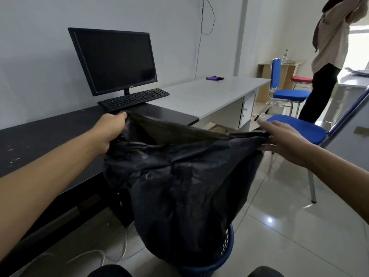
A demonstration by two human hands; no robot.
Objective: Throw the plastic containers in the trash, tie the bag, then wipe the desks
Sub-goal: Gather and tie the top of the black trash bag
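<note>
In the head view, the only writing is a small logo on the lower bezel of the monitor point(113, 60) in the upper left of the frame, and it is too small to read.

The black trash bag point(179, 176) fills the centre of the frame. It stands with its long axis running up and down. Its bottom sits inside the blue mesh bin point(219, 262) on the floor at the bottom centre, and its mouth points up toward you. The rim is stretched into a line from left of centre to right of centre.

Your left grip point(111, 132) is closed in a fist round the left end of the rim, just in front of the keyboard point(133, 98). Your right grip point(283, 140) pinches the right end of the rim between thumb and fingers; it is slightly blurred.

The black desk point(50, 136) runs along the left, beside the bag. The pale grey desk point(209, 94) adjoins it behind, with a purple cloth point(215, 78) lying near its far edge. A blue chair point(297, 132) stands at right, just behind your right grip. A second person point(329, 47) stands in the upper right.
</note>
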